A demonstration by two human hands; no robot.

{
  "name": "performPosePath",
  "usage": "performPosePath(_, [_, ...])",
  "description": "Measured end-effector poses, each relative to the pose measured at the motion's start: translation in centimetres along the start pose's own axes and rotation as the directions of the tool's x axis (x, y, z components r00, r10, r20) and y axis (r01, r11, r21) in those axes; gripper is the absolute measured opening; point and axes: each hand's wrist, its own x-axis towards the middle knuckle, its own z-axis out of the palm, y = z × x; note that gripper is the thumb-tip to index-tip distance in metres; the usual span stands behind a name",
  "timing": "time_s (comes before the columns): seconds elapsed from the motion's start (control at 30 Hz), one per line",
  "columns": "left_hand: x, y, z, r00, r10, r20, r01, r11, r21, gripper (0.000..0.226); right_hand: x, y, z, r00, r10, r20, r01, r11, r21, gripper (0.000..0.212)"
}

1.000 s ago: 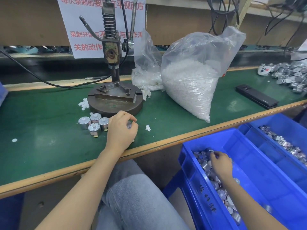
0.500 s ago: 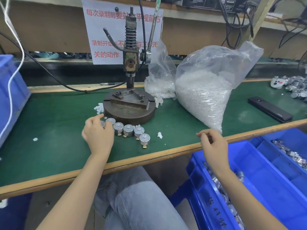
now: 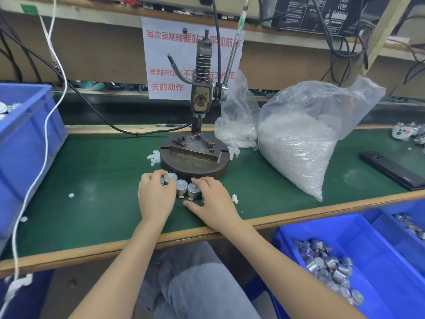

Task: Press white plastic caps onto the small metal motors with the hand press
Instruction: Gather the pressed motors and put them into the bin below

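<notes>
Staging, by the look of it, not yet pressing. Short row of motors (image 3: pixel 181 186) upright on the green table (image 3: pixel 103 169), just at 6 o'clock of the hand press (image 3: pixel 202 88), close against its round base. Left hand (image 3: pixel 156 196) at 9 o'clock of the row, fingers curled round the end motor. Right hand (image 3: pixel 213 199) at 3 o'clock, bent fingers against the nearest motor, thumb stretched out flat; gripping or merely nudging, cannot tell. No motor seated under the ram; handle (image 3: pixel 232 61) untouched. Loose caps (image 3: pixel 154 157) at 9 o'clock of the base, big bag of caps (image 3: pixel 299 146) at 3 o'clock. Blue bin (image 3: pixel 379 249) at 4 o'clock, below the table edge, holding a heap of the same metal parts. Next, probably: lift one motor onto the fixture, fetch a cap, seat it squarely on top, then reach up for the handle.
</notes>
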Motion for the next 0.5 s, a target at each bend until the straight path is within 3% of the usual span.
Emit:
performPosePath(0.13, [-0.04,0.06,0.41,0.995,0.078,0.059,-0.083,0.993,0.089,0.021,0.72,-0.09,0.26,1.0,0.019,-0.011,-0.02,0.999,-0.028,0.062])
performPosePath(0.5, [-0.22,0.16,0.13,0.984,0.118,0.133,-0.118,0.993,-0.006,0.012,0.34,0.31,-0.37,0.998,-0.054,0.019,0.053,0.996,0.074,0.048])
